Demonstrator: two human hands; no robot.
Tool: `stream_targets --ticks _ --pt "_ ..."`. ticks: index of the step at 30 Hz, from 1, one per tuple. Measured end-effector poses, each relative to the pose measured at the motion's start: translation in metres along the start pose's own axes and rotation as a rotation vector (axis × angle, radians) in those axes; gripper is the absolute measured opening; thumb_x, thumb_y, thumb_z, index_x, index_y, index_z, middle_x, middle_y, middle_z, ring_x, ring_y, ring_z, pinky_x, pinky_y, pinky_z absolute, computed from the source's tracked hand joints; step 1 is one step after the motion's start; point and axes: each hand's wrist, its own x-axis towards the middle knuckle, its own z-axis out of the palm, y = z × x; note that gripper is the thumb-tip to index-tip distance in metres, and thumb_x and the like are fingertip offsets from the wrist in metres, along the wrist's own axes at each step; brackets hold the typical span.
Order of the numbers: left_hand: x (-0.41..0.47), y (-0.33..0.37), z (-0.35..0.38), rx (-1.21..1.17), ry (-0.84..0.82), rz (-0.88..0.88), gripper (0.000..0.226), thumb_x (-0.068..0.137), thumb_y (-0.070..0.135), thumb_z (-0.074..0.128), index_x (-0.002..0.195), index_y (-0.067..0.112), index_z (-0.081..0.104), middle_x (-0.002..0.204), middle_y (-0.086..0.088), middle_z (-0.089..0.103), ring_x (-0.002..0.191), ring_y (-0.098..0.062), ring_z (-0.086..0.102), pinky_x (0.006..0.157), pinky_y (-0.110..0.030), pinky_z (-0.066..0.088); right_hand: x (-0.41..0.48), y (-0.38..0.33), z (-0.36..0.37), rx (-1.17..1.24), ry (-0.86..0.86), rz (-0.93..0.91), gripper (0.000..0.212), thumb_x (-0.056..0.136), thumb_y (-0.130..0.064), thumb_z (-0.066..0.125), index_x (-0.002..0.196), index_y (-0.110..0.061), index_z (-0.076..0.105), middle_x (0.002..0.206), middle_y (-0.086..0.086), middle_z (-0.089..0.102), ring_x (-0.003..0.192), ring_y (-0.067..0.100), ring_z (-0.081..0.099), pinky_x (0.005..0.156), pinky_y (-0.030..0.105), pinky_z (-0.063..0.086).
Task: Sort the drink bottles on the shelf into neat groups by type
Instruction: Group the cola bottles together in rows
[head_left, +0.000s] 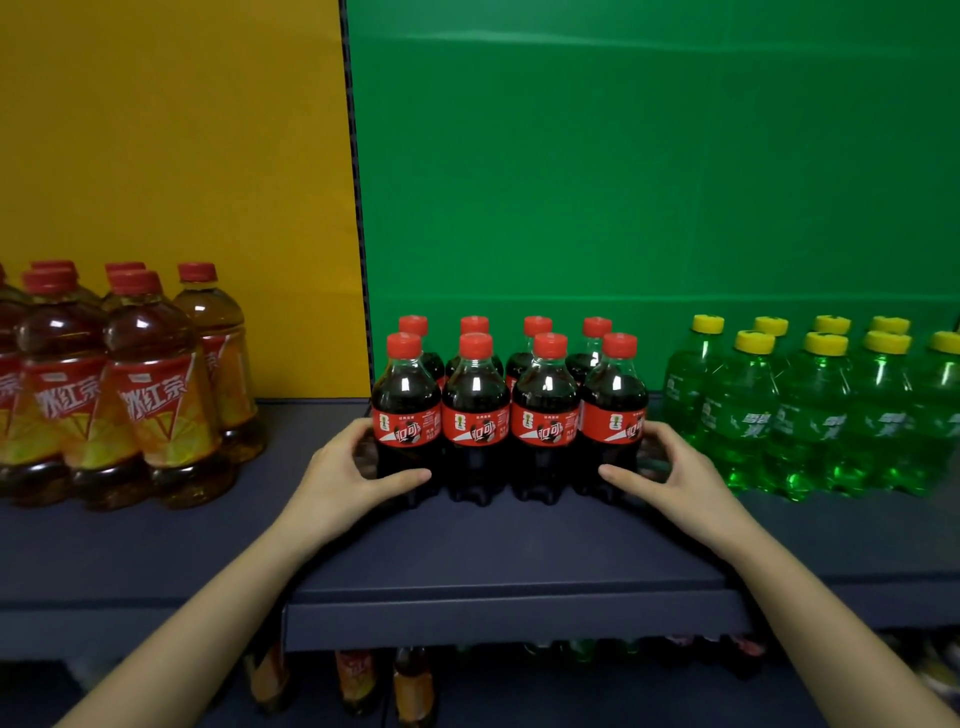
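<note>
Several small cola bottles (475, 410) with red caps and red labels stand in two tight rows at the middle of the dark blue shelf (493, 561). My left hand (358, 467) cups the leftmost front cola bottle, thumb across its base. My right hand (660, 467) cups the rightmost front cola bottle the same way. Both hands press against the block from its two sides. Several iced tea bottles (150, 395) with red caps and orange labels stand grouped at the left. Several green soda bottles (821, 415) with yellow caps stand in rows at the right.
A yellow back panel (171, 156) rises behind the tea, a green one (649, 156) behind the cola and green soda. More bottles (410, 680) show dimly on a lower shelf under the front edge. Bare shelf lies in front of the cola.
</note>
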Motion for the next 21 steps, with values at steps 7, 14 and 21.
stream_targets --ticks 7,14,21 --pt "-0.005 0.001 0.005 -0.014 0.061 0.046 0.056 0.069 0.020 0.079 0.119 0.017 0.055 0.102 0.011 0.064 0.095 0.001 0.059 0.068 -0.001 0.045 -0.004 -0.005 0.001 -0.040 0.035 -0.017 0.052 0.075 -0.026 0.074 0.120 -0.022 0.047 0.098 -0.013 0.055 0.086 -0.004 0.051 0.063 0.003 0.042" --pt "-0.007 0.000 0.006 -0.002 0.080 0.046 0.058 0.068 0.025 0.080 0.120 0.018 0.055 0.106 0.006 0.065 0.097 0.000 0.059 0.072 -0.006 0.045 -0.003 -0.004 0.001 -0.052 0.042 -0.010 0.058 0.074 -0.029 0.075 0.124 -0.017 0.048 0.106 -0.006 0.058 0.091 0.007 0.054 0.067 0.012 0.039" --pt "-0.018 -0.002 -0.002 0.024 0.047 -0.002 0.053 0.073 0.025 0.077 0.121 0.017 0.055 0.108 0.000 0.063 0.099 -0.010 0.059 0.082 -0.017 0.046 -0.012 -0.005 0.000 -0.003 0.052 0.036 0.065 0.076 -0.030 0.073 0.131 -0.017 0.043 0.123 -0.003 0.051 0.107 0.012 0.051 0.082 0.024 0.038"
